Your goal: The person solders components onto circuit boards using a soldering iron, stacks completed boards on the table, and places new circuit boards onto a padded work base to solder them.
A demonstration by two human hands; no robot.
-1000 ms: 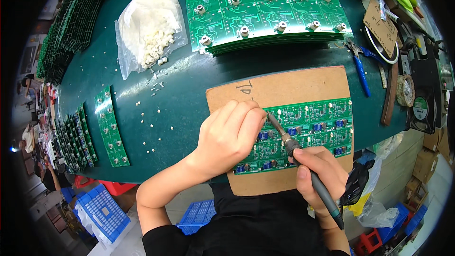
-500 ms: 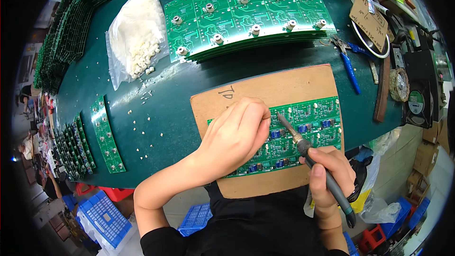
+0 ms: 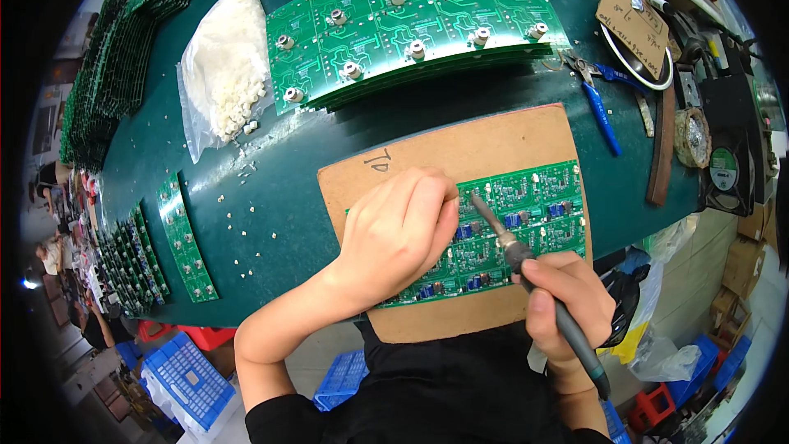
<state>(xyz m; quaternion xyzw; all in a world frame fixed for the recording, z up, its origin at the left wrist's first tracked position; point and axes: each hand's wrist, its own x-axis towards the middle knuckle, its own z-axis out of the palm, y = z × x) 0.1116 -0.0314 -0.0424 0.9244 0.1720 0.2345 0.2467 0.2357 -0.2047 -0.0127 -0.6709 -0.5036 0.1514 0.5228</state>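
Observation:
My right hand (image 3: 571, 304) is wrapped round the dark handle of a soldering iron (image 3: 516, 253). The metal tip slants up and left to the far row of a green circuit board panel (image 3: 526, 234); whether it touches is too small to tell. My left hand (image 3: 399, 226) covers the panel's left part, its fingers pinched together just left of the tip. What those fingers hold, if anything, is hidden. Small chips, blue parts and white connectors sit on the panel, which lies on a brown board (image 3: 468, 144) at the table's near edge.
Beyond lies a stack of green panels (image 3: 370, 41) with metal parts on top. A clear bag of white connectors (image 3: 226, 74) stands left of it, loose connectors scattered nearby. More circuit boards (image 3: 185, 238) lie at left. Blue-handled pliers (image 3: 602, 119) and a black fan (image 3: 723, 173) are at right.
The whole view has shifted a little, so the table things sit slightly further left and up. Both hands and the iron keep nearly the same places over the panel.

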